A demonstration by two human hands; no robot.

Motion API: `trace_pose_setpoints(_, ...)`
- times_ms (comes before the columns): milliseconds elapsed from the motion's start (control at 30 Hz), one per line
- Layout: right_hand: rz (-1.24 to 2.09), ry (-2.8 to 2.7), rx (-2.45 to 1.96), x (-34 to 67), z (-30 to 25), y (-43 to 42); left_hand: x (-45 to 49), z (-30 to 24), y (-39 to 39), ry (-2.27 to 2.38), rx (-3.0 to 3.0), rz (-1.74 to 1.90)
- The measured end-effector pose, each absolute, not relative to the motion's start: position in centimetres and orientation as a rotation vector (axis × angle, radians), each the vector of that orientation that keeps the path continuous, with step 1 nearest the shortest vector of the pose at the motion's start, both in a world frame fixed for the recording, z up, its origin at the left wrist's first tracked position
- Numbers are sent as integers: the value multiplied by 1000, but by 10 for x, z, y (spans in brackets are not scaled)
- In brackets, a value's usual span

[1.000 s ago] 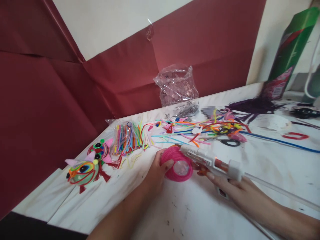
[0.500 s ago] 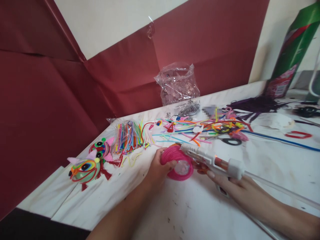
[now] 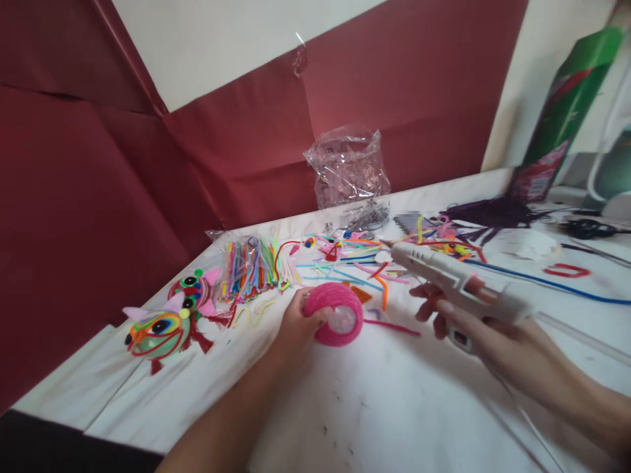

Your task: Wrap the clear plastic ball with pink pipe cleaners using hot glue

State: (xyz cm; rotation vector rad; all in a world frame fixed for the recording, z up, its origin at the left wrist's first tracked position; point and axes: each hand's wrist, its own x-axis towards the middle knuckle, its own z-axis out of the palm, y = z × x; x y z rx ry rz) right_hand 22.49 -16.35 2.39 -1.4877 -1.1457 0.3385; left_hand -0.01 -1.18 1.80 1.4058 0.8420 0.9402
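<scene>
My left hand (image 3: pixel 302 323) grips a round clear piece (image 3: pixel 341 320) wound with bright pink pipe cleaner (image 3: pixel 351 299), its thumb pressed on the near side. A loose pink pipe cleaner end (image 3: pixel 394 327) sticks out to the right of it. In my right hand (image 3: pixel 473 328) is a white hot glue gun (image 3: pixel 434 270), with a long clear glue stick (image 3: pixel 582 335) running out of its back. The gun's nozzle points up and left, apart from the pink piece. An orange scrap (image 3: pixel 362 293) lies just behind the pink coil.
Two colourful animal-face crafts (image 3: pixel 160 335) stand at the left. Behind are a bundle of pipe cleaners (image 3: pixel 251 269), a clear plastic bag (image 3: pixel 349 171) and scattered pipe cleaner pieces. Purple strands (image 3: pixel 483 213) and a tall green box (image 3: pixel 566 112) are at the back right.
My right hand has drawn the glue gun away to the right, off the pink coil. My left hand and the coil have shifted slightly left, and the loose pink end now shows.
</scene>
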Motion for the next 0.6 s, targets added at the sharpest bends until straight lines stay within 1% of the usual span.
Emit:
trace_pose_setpoints(133,118,-1553,-1658,275,34,-175,-5,19,1,879,1388,956)
trace_pose_setpoints(233,-4,-2073,-1631,317,18,-187,-8,23,11,949,1305,1021)
trace_pose_setpoints(300,-81,-2245,-1666,338,2,-194,-10,25,16,953,1247,1048)
trace_pose_setpoints(433,-110,-2261,-1755,355,-16,-196,-12,29,21,928,1171,1116)
trace_pose_setpoints(600,-45,-2198,-1823,353,-10,-189,-13,27,23,904,1151,1128)
